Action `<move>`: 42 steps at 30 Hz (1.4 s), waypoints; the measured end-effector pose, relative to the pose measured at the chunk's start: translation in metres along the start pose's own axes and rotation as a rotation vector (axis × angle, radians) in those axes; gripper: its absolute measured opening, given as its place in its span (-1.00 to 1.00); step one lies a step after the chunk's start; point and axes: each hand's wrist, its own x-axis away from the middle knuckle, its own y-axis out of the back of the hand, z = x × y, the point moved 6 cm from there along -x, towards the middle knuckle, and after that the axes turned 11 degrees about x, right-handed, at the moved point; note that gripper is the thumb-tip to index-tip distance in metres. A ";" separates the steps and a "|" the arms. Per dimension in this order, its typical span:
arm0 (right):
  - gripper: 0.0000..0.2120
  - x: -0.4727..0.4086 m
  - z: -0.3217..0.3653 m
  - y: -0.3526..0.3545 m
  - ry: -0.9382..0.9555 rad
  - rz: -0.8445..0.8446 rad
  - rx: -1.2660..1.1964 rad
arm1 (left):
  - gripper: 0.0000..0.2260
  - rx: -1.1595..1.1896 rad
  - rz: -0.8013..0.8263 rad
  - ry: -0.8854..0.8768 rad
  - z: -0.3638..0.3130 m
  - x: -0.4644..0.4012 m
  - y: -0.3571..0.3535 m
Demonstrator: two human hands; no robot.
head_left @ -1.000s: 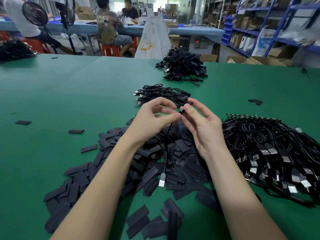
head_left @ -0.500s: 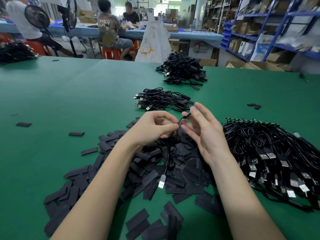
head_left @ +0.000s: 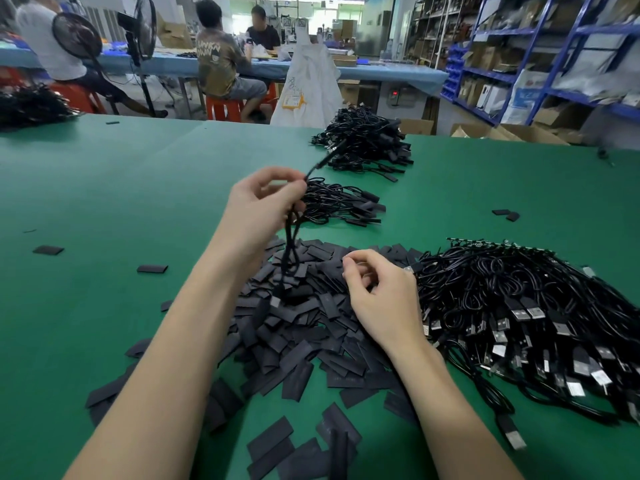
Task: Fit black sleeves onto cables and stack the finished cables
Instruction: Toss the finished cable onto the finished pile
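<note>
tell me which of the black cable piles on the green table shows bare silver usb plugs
The large pile of black cables beside the right hand: rows of silver USB plugs show. The two smaller piles farther back show black sleeved ends instead.

Left hand (head_left: 266,206) pinches cable (head_left: 290,247) above sleeves (head_left: 304,327).

Three cable heaps (head_left: 363,147); one sleeve pile (head_left: 304,327); two fans (head_left: 78,36).

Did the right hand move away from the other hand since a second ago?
Yes. The right hand has dropped toward the pile of black sleeves, away from the left hand, which holds the cable up.
</note>
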 end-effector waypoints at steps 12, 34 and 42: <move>-0.86 0.001 -0.009 -0.007 -0.070 0.052 0.045 | -0.94 -0.550 0.078 -0.539 -0.016 -0.104 -0.059; -0.85 -0.001 -0.008 -0.008 -0.112 0.086 0.079 | -0.58 -1.205 0.218 -0.252 0.105 -0.134 -0.050; -0.86 -0.002 -0.008 -0.008 -0.120 0.094 0.097 | -0.84 -1.235 0.391 -0.179 0.117 -0.134 -0.054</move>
